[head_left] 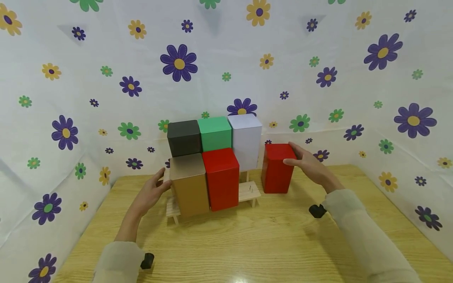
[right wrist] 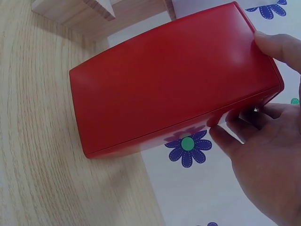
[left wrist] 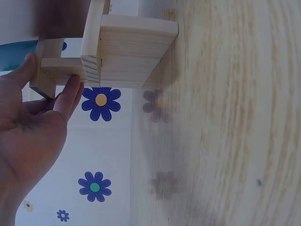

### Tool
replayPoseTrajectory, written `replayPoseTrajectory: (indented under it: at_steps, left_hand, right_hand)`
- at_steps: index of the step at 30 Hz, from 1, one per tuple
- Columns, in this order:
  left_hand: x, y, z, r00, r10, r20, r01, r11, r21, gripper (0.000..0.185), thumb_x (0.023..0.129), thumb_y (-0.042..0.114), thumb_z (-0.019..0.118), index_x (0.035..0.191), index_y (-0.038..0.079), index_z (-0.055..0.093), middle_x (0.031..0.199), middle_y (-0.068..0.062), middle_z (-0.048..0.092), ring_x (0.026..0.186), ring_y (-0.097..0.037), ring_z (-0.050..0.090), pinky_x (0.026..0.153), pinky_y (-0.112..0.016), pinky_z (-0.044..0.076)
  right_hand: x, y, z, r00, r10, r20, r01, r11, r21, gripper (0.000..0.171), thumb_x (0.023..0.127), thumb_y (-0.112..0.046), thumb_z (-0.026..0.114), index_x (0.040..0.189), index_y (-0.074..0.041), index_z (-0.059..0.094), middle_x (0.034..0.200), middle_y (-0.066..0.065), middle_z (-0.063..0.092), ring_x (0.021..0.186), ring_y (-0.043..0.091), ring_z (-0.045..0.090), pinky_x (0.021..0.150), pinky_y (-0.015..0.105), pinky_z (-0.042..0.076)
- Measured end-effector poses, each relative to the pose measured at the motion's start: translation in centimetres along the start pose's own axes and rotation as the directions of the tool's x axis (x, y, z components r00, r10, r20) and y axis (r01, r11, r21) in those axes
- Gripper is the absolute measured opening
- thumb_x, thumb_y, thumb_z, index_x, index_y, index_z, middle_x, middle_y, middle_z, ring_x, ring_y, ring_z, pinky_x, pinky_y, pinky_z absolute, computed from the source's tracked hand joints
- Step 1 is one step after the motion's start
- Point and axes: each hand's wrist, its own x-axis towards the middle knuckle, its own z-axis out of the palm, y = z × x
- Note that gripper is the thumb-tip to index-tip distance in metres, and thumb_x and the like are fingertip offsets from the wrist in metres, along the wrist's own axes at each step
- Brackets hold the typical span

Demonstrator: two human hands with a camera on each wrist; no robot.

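Note:
My right hand [head_left: 308,163] grips a red box [right wrist: 174,80] near its top, thumb on one face and fingers round the side. That box stands upright, tilted slightly, just right of a two-step wooden stand [head_left: 249,191]. At the stand's left end is my left hand [head_left: 150,192]; in the left wrist view its thumb and fingers lie about the end of the upper step [left wrist: 44,75]. On the lower step are a gold box [head_left: 189,188] and another red box [head_left: 223,181]. Behind them, on the upper step, stand black [head_left: 184,137], green [head_left: 215,133] and white [head_left: 245,141] boxes.
The stand rests on a light wood-grain table [head_left: 226,243]. White cloth [head_left: 219,47] printed with flowers hangs behind the table and along both sides. Black pieces [head_left: 317,211] show at both wrists.

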Motion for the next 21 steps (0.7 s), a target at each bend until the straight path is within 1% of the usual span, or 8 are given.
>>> replayPoseTrajectory:
  at_steps: [3, 9, 13, 16, 18, 21]
  left_hand:
    - [0.0, 0.0, 0.0, 1.000, -0.005, -0.002, 0.005, 1.000, 0.005, 0.082, 0.088, 0.055, 0.044, 0.147, 0.014, 0.005, 0.152, -0.008, 0.007, 0.133, -0.037, 0.024, 0.101, -0.052, 0.030]
    - [0.1, 0.1, 0.0, 1.000, -0.019, -0.007, 0.019, 1.000, 0.018, 0.081, 0.088, 0.056, 0.044, 0.147, 0.018, 0.005, 0.152, -0.007, 0.008, 0.133, -0.036, 0.024, 0.101, -0.052, 0.030]
    - [0.0, 0.2, 0.0, 1.000, -0.013, -0.007, 0.013, 1.000, 0.014, 0.080, 0.088, 0.056, 0.044, 0.147, 0.019, 0.006, 0.152, -0.007, 0.008, 0.133, -0.035, 0.024, 0.101, -0.052, 0.031]
    - [0.0, 0.2, 0.0, 1.000, -0.011, -0.004, 0.011, 1.000, 0.002, 0.080, 0.088, 0.055, 0.045, 0.147, 0.018, 0.006, 0.152, -0.007, 0.007, 0.133, -0.036, 0.024, 0.101, -0.052, 0.030]
    - [0.0, 0.2, 0.0, 1.000, -0.012, -0.002, 0.012, 1.000, -0.001, 0.081, 0.088, 0.055, 0.045, 0.147, 0.017, 0.005, 0.152, -0.007, 0.007, 0.133, -0.036, 0.024, 0.101, -0.052, 0.030]
    - [0.0, 0.2, 0.0, 1.000, -0.015, -0.001, 0.015, 1.000, -0.001, 0.080, 0.088, 0.054, 0.045, 0.147, 0.017, 0.005, 0.152, -0.007, 0.006, 0.133, -0.036, 0.023, 0.101, -0.052, 0.030]
  right_hand:
    - [0.1, 0.1, 0.0, 1.000, 0.004, 0.003, -0.004, 1.000, 0.003, 0.084, 0.085, -0.047, 0.057, 0.147, -0.026, 0.005, 0.152, -0.005, 0.008, 0.138, 0.027, 0.009, 0.105, 0.058, 0.014]
    - [0.0, 0.0, 0.0, 1.000, -0.004, 0.008, 0.005, 1.000, -0.014, 0.081, 0.086, -0.047, 0.055, 0.147, -0.028, 0.004, 0.152, -0.002, 0.005, 0.138, 0.030, 0.007, 0.104, 0.061, 0.013]
    - [-0.2, 0.1, 0.0, 1.000, -0.005, 0.003, 0.005, 1.000, -0.022, 0.080, 0.086, -0.047, 0.054, 0.147, -0.029, 0.005, 0.152, -0.003, 0.008, 0.138, 0.030, 0.010, 0.103, 0.061, 0.015]
    - [-0.6, -0.1, 0.0, 1.000, 0.000, -0.014, 0.000, 0.999, -0.037, 0.082, 0.086, -0.050, 0.054, 0.147, -0.026, 0.005, 0.152, -0.003, 0.010, 0.138, 0.028, 0.011, 0.104, 0.059, 0.017]
    - [-1.0, -0.5, 0.0, 0.999, -0.006, -0.033, 0.004, 0.998, -0.064, 0.083, 0.086, -0.052, 0.052, 0.148, -0.022, 0.005, 0.152, -0.002, 0.010, 0.138, 0.028, 0.012, 0.105, 0.058, 0.018]
    - [-1.6, -1.1, -0.1, 0.997, -0.023, -0.074, 0.016, 0.995, -0.099, 0.081, 0.086, -0.053, 0.051, 0.147, -0.021, 0.008, 0.151, 0.002, 0.015, 0.137, 0.029, 0.017, 0.104, 0.055, 0.022]
